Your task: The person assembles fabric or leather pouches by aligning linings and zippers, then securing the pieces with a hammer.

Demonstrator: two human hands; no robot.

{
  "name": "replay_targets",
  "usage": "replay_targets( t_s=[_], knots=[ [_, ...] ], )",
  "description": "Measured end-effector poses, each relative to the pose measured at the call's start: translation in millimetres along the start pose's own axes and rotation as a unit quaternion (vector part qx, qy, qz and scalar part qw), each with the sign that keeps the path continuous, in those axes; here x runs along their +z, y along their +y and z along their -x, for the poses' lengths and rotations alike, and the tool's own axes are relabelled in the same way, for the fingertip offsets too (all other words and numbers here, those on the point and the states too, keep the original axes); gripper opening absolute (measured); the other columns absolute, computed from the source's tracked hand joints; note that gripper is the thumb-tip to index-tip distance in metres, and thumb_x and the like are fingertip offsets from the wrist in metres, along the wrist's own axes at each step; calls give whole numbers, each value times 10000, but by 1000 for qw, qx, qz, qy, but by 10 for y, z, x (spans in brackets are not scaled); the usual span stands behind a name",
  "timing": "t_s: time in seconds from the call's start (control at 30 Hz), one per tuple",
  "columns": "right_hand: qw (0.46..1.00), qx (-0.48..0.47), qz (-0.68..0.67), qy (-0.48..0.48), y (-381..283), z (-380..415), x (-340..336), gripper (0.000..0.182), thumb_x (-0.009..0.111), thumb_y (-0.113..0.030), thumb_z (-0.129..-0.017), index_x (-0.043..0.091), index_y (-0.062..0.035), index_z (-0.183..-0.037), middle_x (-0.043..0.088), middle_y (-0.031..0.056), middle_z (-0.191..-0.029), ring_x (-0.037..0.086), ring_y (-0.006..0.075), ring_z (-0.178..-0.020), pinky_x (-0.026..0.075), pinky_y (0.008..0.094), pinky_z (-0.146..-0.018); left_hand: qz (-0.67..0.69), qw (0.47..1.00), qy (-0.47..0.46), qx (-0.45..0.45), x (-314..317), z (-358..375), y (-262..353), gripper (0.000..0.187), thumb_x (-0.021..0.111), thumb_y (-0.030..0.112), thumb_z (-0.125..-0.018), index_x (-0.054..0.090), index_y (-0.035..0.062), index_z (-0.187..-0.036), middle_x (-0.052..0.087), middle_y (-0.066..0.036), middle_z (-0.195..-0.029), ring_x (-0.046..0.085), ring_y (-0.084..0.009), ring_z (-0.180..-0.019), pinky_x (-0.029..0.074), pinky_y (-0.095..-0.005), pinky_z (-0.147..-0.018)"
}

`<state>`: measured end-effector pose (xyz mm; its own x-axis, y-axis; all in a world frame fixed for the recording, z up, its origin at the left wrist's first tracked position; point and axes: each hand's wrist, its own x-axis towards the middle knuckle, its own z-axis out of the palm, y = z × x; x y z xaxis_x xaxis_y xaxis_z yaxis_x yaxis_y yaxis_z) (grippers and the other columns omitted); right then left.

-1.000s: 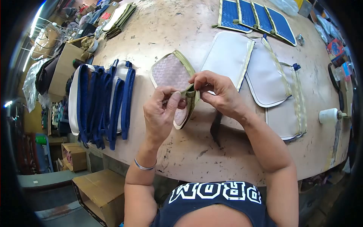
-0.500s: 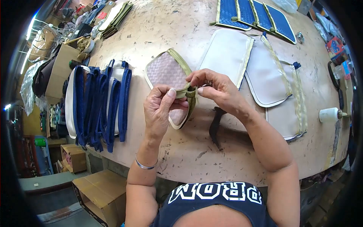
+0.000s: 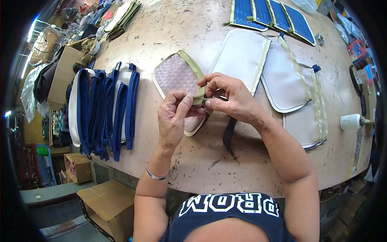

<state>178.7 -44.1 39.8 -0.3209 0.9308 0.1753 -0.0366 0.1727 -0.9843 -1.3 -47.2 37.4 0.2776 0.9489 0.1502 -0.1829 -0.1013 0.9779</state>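
A woven pink panel (image 3: 179, 74) edged with an olive-green zipper strip (image 3: 193, 66) lies on the worn table (image 3: 209, 157) in front of me. My left hand (image 3: 174, 117) pinches the olive strip at the panel's right edge between thumb and forefinger. My right hand (image 3: 227, 97) grips the same strip end right beside it, its fingers bent over something small that stays hidden. A dark strap (image 3: 229, 135) hangs out from under my right hand toward the table's near edge.
White pieces with navy-blue zipper strips (image 3: 107, 109) are stacked at the left. Cream panels (image 3: 242, 56) with pale trim lie to the right, blue quilted panels (image 3: 268, 14) at the back. A tape roll (image 3: 350, 122) sits at the right edge. Cardboard boxes (image 3: 107, 205) stand on the floor.
My hands have drawn closer together on the olive strip, the right one dropping slightly. The pink panel shifted a little up and to the left.
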Motion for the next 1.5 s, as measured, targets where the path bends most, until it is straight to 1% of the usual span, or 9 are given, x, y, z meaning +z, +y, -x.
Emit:
replay_targets(
  t_s=[0.1,0.2,0.33,0.47,0.6,0.7,0.87,1.1,1.5],
  knots=[
    [1000,-8,18,-7,29,-1,-8,113,584,-34,-726,562,25,-820,495,103,-1129,522,131,-881,452,268,-765,-4,1000,-21,-18,7,27,40,103,455,83,-923,505,-6,-940,618,-120,-876,627,-129,-775,515,-222,-642],
    [994,-36,87,-59,14,-13,-44,126,578,-22,-719,577,25,-837,496,92,-1123,528,146,-873,453,269,-763,-135,986,-22,95,-40,-45,70,130,463,100,-913,526,15,-989,597,-139,-1009,598,-192,-943,494,-285,-734],
    [997,-41,40,-49,-93,30,-13,121,594,-35,-728,567,19,-832,502,100,-1121,532,180,-906,438,285,-801,-414,885,-107,184,-123,-229,202,315,538,311,-854,544,96,-1084,546,-112,-1145,474,-315,-1131,347,-430,-959],
    [997,-50,46,-39,-37,30,-24,136,598,-59,-754,565,3,-871,512,80,-1073,527,173,-884,436,291,-785,-476,833,-189,208,-155,-303,281,520,698,449,-683,555,99,-1039,586,-96,-1009,492,-271,-1094,344,-410,-960],
    [994,73,-10,-84,-46,16,-26,171,579,-66,-763,549,-5,-919,555,93,-905,533,168,-812,442,292,-748,-526,815,-208,125,-167,-262,442,399,789,274,-583,560,69,-839,536,-52,-786,535,-233,-853,382,-362,-885],
    [980,63,126,-139,-84,24,-24,202,548,-24,-744,529,-22,-946,559,64,-848,544,166,-817,438,275,-723,-571,756,-252,197,-227,-231,433,336,775,228,-593,559,66,-793,522,-48,-758,533,-236,-799,381,-377,-872],
    [962,-126,221,-97,-14,42,87,300,586,25,-671,508,-11,-959,559,111,-938,564,245,-856,466,295,-726,-661,643,-193,335,-205,2,518,121,651,131,-634,546,142,-695,477,14,-718,500,-155,-772,266,-493,-1030],
    [929,-254,268,32,21,81,252,330,665,64,-630,482,-35,-886,542,129,-978,577,282,-831,483,316,-713,-723,504,-49,469,-251,310,482,95,594,175,-696,534,247,-715,446,93,-739,431,-82,-808,217,-600,-1019],
    [925,-264,267,48,61,117,330,321,661,96,-603,446,-37,-801,543,122,-920,576,239,-743,485,293,-624,-720,516,-44,462,-219,484,377,100,571,168,-705,497,229,-675,423,82,-691,422,-80,-831,249,-598,-983]
  ],
)
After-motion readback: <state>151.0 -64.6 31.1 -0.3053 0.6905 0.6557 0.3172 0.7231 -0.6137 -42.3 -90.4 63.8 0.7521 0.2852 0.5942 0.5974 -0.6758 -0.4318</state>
